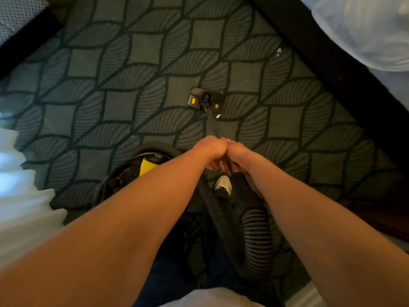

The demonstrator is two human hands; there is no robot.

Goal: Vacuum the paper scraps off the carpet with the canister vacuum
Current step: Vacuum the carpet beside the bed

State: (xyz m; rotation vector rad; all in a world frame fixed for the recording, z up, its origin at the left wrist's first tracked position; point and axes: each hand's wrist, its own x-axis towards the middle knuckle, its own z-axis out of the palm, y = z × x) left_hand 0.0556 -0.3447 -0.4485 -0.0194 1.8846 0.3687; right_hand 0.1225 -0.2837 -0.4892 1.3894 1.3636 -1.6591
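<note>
While left hand (211, 149) and right hand (238, 155) clamp the wand (211, 127), its floor head (207, 99) rests on carpet (110, 85) (paper scrap (278, 52) well apart).

Black floor head (206, 100) with yellow pads lay flat on the patterned grey carpet (110, 85), well ahead of the left hand (210, 149) and right hand (238, 154), which gripped the wand (211, 127). White paper scrap (278, 52) lay far ahead-right. Black-yellow canister (141, 169) sat near the left hand, ribbed hose (256, 231) looped behind the right.

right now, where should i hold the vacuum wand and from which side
Grip the wand at its upper end, by the hose, from above, as the left hand and right hand do. It slants down to the floor head, so a high grip likely steers best.
</note>
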